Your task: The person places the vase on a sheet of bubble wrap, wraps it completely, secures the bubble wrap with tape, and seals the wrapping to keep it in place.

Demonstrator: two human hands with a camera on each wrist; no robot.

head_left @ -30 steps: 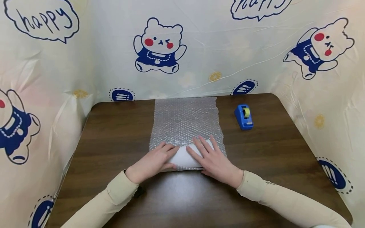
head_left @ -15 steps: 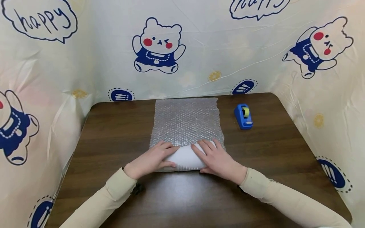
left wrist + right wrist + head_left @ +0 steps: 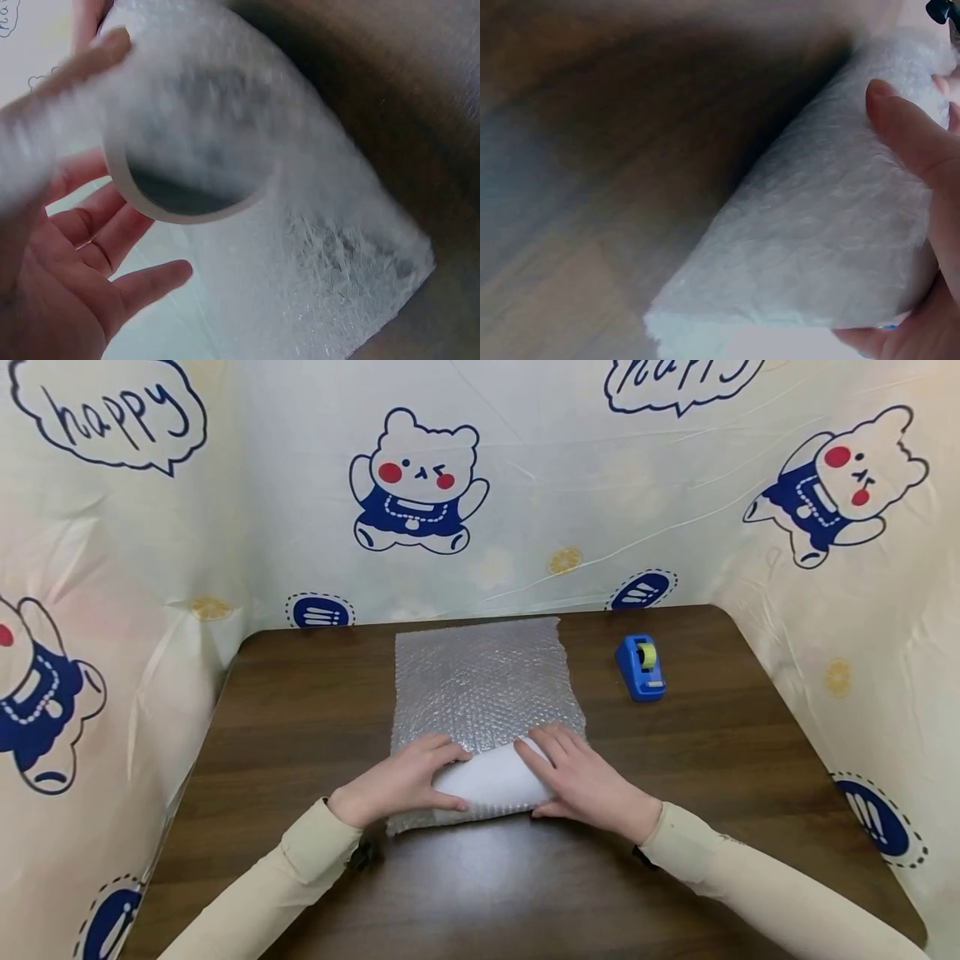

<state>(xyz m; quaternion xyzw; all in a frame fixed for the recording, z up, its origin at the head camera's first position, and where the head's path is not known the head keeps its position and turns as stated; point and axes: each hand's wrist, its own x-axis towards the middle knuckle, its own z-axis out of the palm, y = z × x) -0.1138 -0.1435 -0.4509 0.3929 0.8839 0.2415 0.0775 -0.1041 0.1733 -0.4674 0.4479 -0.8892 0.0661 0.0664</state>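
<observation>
The left hand (image 3: 403, 782) and right hand (image 3: 592, 783) grip the tube (image 3: 491, 779) at the near end of the wrap (image 3: 483, 681), which curls round it. Right of the wrap stands the dispenser (image 3: 642, 672); beyond, the curtain (image 3: 525, 485) reads "happy".

There is room to pass over the bare surface (image 3: 300, 702) left of the bubble wrap (image 3: 483, 685); to its right a tape dispenser (image 3: 645, 681) stands in the way.

- Head view: pale, creased fabric walls (image 3: 600, 468) at 9, 12 and 3 o'clock.
- Printed cartoon bears (image 3: 411, 514) at 9, 11 and 2; "happy" bubbles (image 3: 112, 414) at 10 and 1.
- Tabletop (image 3: 300, 702): brown wood grain, soft glare (image 3: 487, 877) at 6.
</observation>
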